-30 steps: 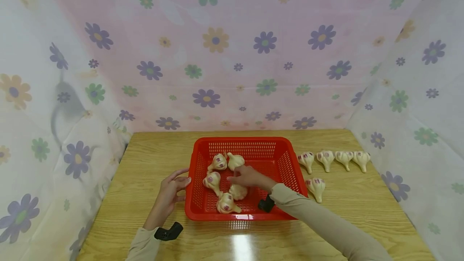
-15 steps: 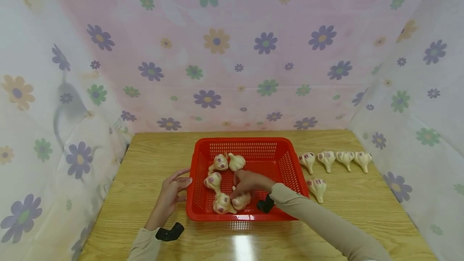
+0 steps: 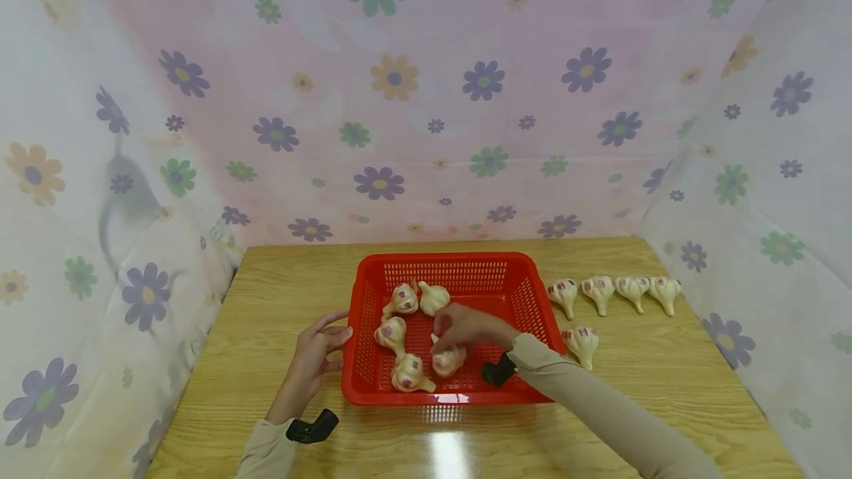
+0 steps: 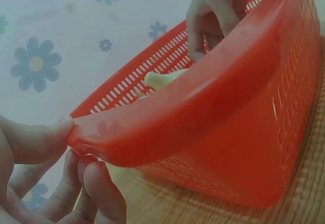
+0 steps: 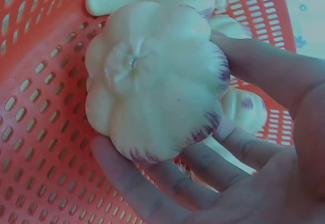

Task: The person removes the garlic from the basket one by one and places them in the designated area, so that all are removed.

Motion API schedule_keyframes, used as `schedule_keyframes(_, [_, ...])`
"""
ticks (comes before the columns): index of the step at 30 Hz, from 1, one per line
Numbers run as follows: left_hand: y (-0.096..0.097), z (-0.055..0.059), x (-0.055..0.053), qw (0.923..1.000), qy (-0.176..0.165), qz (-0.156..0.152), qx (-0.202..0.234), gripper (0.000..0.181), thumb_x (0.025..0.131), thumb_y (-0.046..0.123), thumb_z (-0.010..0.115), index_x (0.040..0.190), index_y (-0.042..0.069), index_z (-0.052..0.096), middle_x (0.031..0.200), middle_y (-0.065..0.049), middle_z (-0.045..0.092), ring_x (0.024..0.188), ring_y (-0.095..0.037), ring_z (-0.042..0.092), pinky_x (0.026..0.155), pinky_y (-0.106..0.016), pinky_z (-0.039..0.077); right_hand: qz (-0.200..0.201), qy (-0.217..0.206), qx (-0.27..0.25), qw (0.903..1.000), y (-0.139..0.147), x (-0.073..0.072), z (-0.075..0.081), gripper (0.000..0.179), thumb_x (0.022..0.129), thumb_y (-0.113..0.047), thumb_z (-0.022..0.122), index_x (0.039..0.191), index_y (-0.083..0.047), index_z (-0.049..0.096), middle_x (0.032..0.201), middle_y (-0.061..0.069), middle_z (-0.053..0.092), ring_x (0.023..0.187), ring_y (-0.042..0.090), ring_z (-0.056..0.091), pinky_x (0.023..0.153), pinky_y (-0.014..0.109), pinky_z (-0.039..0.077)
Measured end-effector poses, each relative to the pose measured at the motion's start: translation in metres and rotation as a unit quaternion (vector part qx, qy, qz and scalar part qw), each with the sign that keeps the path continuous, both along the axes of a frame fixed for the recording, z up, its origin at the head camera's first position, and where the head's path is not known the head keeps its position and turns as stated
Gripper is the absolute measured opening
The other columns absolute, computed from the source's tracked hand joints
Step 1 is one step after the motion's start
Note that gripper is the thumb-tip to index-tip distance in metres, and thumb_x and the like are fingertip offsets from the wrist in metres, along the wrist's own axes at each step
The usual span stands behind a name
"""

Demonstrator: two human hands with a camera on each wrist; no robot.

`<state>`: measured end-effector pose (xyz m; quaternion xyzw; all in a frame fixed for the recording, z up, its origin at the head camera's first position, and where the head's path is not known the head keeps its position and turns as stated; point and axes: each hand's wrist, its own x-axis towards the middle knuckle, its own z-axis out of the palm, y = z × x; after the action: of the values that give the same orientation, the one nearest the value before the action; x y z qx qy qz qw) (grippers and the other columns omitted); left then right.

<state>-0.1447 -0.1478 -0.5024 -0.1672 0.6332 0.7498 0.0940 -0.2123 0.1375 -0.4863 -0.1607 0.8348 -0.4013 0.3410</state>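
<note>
A red plastic basket [image 3: 386, 397] with slotted walls stands on the wooden table. My left hand [image 3: 311, 355] grips its left rim, thumb on top and fingers below, as the left wrist view shows. Inside the basket, my right hand [image 3: 474, 325] holds a garlic bulb [image 5: 157, 82], with thumb and fingers curled round its sides and its root end towards the wrist camera. Other bulbs lie along the basket's left half: one garlic bulb [image 3: 408, 373] at the front, another garlic bulb [image 3: 390, 333] behind it, and two more towards the back.
To the right of the basket, several garlic bulbs [image 3: 598, 293] stand in a row on the table, stems towards me. A single garlic bulb [image 3: 582, 344] lies in front of that row. A flowered cloth [image 3: 459, 124] encloses the table at the back and sides.
My right hand has shifted slightly right with its garlic bulb, which now sits apart from the front bulb. That front bulb moved a little left earlier. My left hand has stayed on the rim.
</note>
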Motion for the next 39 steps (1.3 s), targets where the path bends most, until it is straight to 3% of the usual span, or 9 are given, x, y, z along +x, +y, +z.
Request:
schedule_keyframes(4, [0.001, 0.0, 0.0, 1.0, -0.003, 0.002, -0.003, 0.042, 0.088, 0.007, 0.063, 0.129, 0.01, 0.056, 0.098, -0.009, 0.063, 0.079, -0.022, 0.065, 0.056, -0.036, 0.054, -0.009, -0.005, -0.014, 0.9998, 0.006, -0.001, 0.004, 0.028, 0.078, -0.016, 0.078, 0.096, -0.001, 0.063, 0.068, 0.003, 0.055, 0.052, 0.014, 0.047, 0.047, 0.031, 0.046])
schedule_keyframes(12, [0.001, -0.001, 0.001, 1.0, -0.003, 0.003, -0.008, 0.042, 0.087, 0.01, 0.065, 0.128, 0.01, 0.057, 0.099, -0.01, 0.064, 0.081, -0.023, 0.064, 0.059, -0.04, 0.054, -0.007, 0.002, -0.044, 0.999, 0.019, -0.002, 0.008, 0.031, 0.081, -0.018, 0.075, 0.103, 0.001, 0.062, 0.076, 0.006, 0.062, 0.054, 0.014, 0.051, 0.052, 0.039, 0.051])
schedule_keyframes(20, [0.0, 0.001, 0.0, 0.9999, -0.011, 0.001, -0.003, 0.044, 0.087, 0.009, 0.064, 0.13, 0.009, 0.055, 0.096, -0.006, 0.065, 0.081, -0.021, 0.064, 0.059, -0.037, 0.054, -0.01, 0.013, -0.077, 0.9969, 0.034, -0.002, 0.014, 0.037, 0.086, -0.018, 0.07, 0.115, 0.001, 0.059, 0.087, 0.01, 0.065, 0.062, 0.015, 0.054, 0.056, 0.035, 0.049])
schedule_keyframes(25, [0.0, 0.002, -0.002, 0.9998, -0.017, 0.001, 0.001, 0.043, 0.087, 0.006, 0.063, 0.13, 0.01, 0.055, 0.095, -0.006, 0.067, 0.08, -0.021, 0.064, 0.058, -0.036, 0.053, -0.02, 0.029, -0.08, 0.9961, 0.043, 0.001, 0.016, 0.034, 0.086, -0.02, 0.07, 0.114, -0.004, 0.061, 0.094, 0.012, 0.064, 0.07, 0.018, 0.059, 0.059, 0.035, 0.05])
schedule_keyframes(32, [0.001, 0.004, -0.001, 0.9998, -0.018, -0.003, -0.004, 0.044, 0.088, 0.006, 0.062, 0.131, 0.009, 0.054, 0.094, -0.005, 0.066, 0.08, -0.02, 0.064, 0.058, -0.035, 0.053, -0.035, 0.038, -0.084, 0.9951, 0.056, 0.003, 0.021, 0.036, 0.085, -0.021, 0.071, 0.116, -0.007, 0.061, 0.091, 0.013, 0.064, 0.069, 0.02, 0.058, 0.061, 0.041, 0.051])
schedule_keyframes(39, [0.001, 0.005, -0.001, 0.9998, -0.019, 0.0, -0.006, 0.045, 0.088, 0.006, 0.062, 0.132, 0.009, 0.053, 0.095, -0.005, 0.065, 0.081, -0.02, 0.063, 0.059, -0.035, 0.053, -0.032, 0.064, -0.075, 0.9946, 0.071, 0.003, 0.032, 0.041, 0.085, -0.024, 0.071, 0.121, -0.007, 0.06, 0.099, 0.01, 0.064, 0.083, 0.022, 0.059, 0.065, 0.037, 0.051])
